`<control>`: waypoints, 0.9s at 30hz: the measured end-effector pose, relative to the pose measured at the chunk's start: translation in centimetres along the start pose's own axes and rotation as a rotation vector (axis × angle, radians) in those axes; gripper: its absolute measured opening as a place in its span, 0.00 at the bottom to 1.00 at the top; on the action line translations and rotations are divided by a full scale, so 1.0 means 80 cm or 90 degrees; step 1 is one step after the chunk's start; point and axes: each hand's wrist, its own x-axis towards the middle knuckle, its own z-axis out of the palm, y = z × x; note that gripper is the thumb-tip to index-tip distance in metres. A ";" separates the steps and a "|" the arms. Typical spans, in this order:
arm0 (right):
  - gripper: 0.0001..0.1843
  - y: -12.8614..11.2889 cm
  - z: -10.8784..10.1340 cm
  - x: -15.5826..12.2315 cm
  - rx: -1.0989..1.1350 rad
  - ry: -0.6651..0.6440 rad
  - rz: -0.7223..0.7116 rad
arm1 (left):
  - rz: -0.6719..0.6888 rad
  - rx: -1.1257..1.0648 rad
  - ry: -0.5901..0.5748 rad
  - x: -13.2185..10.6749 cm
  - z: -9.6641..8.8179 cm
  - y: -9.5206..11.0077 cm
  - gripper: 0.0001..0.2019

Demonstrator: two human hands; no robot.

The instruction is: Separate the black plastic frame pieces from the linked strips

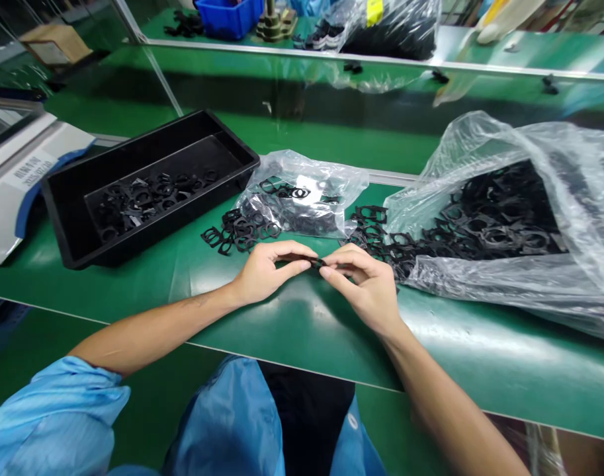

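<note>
My left hand (269, 270) and my right hand (365, 283) meet over the green table (302, 330), fingers pinched together on one small black plastic part (317, 263) held between them. Just beyond my hands lies a loose heap of the same black ring-shaped parts (239, 230). More of these parts spill from a small clear bag (306, 192) and from a large clear bag (510, 211) on the right.
A black tray (73, 228) holding several black parts stands at the left. A white machine (14, 178) sits at the far left edge. Across a metal rail, a further bench carries a blue bin (229, 16) and another bag of black parts (395, 30).
</note>
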 end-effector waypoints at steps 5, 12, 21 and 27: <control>0.11 -0.003 -0.001 -0.002 0.074 -0.066 -0.002 | -0.001 -0.016 -0.012 0.000 -0.001 -0.004 0.09; 0.15 -0.004 -0.001 -0.003 0.071 -0.077 0.002 | -0.005 -0.037 -0.013 -0.001 -0.001 -0.007 0.11; 0.06 0.005 0.002 -0.004 -0.085 -0.050 -0.170 | 0.029 -0.060 -0.031 -0.001 0.001 -0.012 0.12; 0.03 0.002 0.002 -0.005 -0.171 0.019 -0.199 | 0.147 0.053 -0.025 -0.001 -0.001 -0.009 0.07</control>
